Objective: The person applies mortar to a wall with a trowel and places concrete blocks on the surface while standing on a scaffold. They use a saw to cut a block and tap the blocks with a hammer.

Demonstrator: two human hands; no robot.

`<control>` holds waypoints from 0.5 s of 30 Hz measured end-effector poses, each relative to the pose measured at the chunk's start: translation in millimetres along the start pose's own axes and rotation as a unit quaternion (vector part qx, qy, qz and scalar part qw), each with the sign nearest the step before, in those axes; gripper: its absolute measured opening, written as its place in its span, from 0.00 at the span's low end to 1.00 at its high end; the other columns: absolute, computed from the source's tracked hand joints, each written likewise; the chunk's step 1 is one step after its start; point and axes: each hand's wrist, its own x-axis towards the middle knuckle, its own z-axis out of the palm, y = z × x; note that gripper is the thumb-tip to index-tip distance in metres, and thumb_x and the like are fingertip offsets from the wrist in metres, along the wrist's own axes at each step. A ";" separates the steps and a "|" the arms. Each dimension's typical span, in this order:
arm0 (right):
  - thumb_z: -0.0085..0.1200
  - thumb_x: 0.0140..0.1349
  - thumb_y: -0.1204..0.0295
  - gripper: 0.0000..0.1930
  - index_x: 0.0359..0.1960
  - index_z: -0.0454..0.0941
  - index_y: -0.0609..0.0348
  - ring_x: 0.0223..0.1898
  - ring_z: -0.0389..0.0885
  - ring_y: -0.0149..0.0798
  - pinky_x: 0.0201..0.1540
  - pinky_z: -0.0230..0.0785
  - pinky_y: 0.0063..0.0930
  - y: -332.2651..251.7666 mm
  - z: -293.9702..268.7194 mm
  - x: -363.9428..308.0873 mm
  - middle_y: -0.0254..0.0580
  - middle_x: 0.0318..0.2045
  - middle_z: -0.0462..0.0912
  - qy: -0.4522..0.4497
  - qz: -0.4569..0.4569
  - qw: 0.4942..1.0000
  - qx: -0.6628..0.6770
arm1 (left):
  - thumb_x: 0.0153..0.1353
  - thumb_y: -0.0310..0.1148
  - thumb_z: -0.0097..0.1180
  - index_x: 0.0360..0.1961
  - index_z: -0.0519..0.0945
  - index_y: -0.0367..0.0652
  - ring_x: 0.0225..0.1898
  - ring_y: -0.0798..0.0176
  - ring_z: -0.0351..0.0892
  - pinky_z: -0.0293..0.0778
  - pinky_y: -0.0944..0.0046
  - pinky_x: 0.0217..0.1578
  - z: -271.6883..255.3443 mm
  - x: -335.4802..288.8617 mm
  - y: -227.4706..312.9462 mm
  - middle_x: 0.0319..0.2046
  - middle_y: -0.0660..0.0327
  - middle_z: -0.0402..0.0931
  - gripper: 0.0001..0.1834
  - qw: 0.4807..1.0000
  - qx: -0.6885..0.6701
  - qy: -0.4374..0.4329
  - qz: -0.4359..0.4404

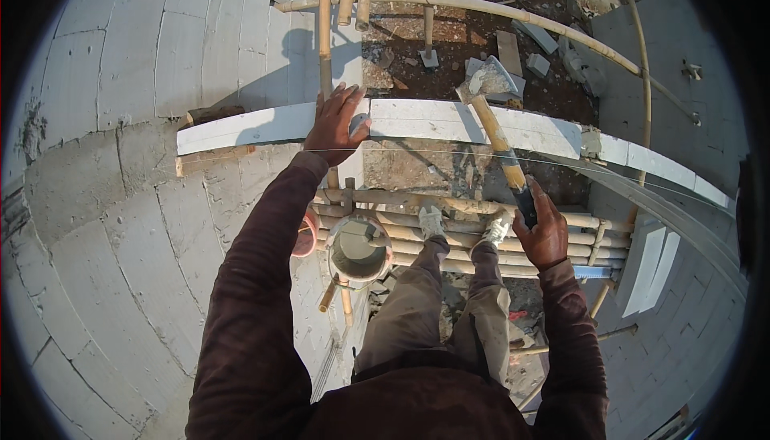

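Note:
My left hand rests with spread fingers on a row of white blocks, near a joint between two of them. Left of it lies one white block; to its right, a longer white block continues the row. My right hand is wrapped round the dark grip of a hammer-like tool with a yellowish handle. Its pale, crusted head is above the far side of the row, and I cannot tell whether it touches the block. A thin string runs along the row's near side.
Beneath me are bamboo poles with my feet on them. A bucket of grey mortar stands left of my legs, beside a red bucket. Block walls rise on both sides; white slabs lean at right. Bamboo rails and rubble lie beyond.

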 end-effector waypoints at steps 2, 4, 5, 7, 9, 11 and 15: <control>0.65 0.55 0.74 0.33 0.66 0.70 0.58 0.37 0.86 0.56 0.39 0.79 0.45 -4.8 -0.3 0.4 0.57 0.40 0.84 0.023 -0.030 0.999 0.009 | 0.65 0.46 0.58 0.72 0.61 0.40 0.73 0.42 0.56 0.41 0.35 0.73 8.5 -9.7 -7.0 0.68 0.44 0.61 0.39 0.985 0.071 0.115 -0.105; 0.65 0.55 0.74 0.33 0.65 0.70 0.59 0.37 0.86 0.56 0.39 0.79 0.45 -6.7 4.5 -2.7 0.57 0.40 0.84 -0.001 -0.028 1.000 0.009 | 0.65 0.49 0.59 0.71 0.61 0.37 0.72 0.42 0.57 0.45 0.35 0.72 18.0 -30.7 -21.4 0.68 0.42 0.61 0.41 0.935 0.095 0.239 -0.245; 0.65 0.55 0.74 0.33 0.65 0.70 0.59 0.38 0.86 0.56 0.40 0.79 0.45 -4.5 5.6 -4.5 0.57 0.40 0.84 -0.024 -0.016 1.000 -0.004 | 0.64 0.52 0.59 0.70 0.61 0.33 0.72 0.41 0.57 0.50 0.35 0.71 21.5 -33.3 -18.0 0.67 0.39 0.60 0.43 0.854 0.102 0.353 -0.369; 0.65 0.55 0.74 0.33 0.65 0.70 0.59 0.37 0.86 0.56 0.39 0.79 0.45 -2.7 8.9 -5.1 0.56 0.40 0.84 -0.020 -0.023 1.000 -0.001 | 0.62 0.57 0.61 0.69 0.61 0.31 0.71 0.41 0.58 0.55 0.36 0.68 21.6 -39.0 -17.6 0.68 0.38 0.59 0.47 0.755 -0.075 0.384 -0.527; 0.64 0.56 0.73 0.32 0.65 0.70 0.58 0.37 0.85 0.57 0.39 0.79 0.46 -3.9 7.3 -5.1 0.55 0.41 0.83 -0.030 -0.025 0.999 0.007 | 0.57 0.65 0.64 0.70 0.60 0.32 0.69 0.43 0.60 0.64 0.38 0.63 15.5 -49.0 -18.9 0.69 0.41 0.57 0.54 0.588 -0.273 0.349 -0.676; 0.63 0.56 0.74 0.32 0.65 0.70 0.57 0.38 0.85 0.58 0.39 0.79 0.46 -5.4 9.2 -1.5 0.55 0.41 0.82 -0.037 -0.026 0.999 0.020 | 0.54 0.68 0.65 0.71 0.60 0.39 0.65 0.47 0.63 0.67 0.41 0.61 14.1 -60.0 -22.6 0.68 0.50 0.59 0.56 0.562 -0.469 0.298 -0.612; 0.64 0.57 0.73 0.33 0.66 0.69 0.55 0.39 0.84 0.61 0.39 0.79 0.48 -25.3 15.0 22.3 0.57 0.44 0.82 -0.066 -0.029 0.996 0.053 | 0.54 0.65 0.69 0.70 0.64 0.50 0.62 0.52 0.64 0.64 0.46 0.61 29.5 -67.4 -31.8 0.65 0.61 0.63 0.50 0.548 -0.642 0.279 -0.459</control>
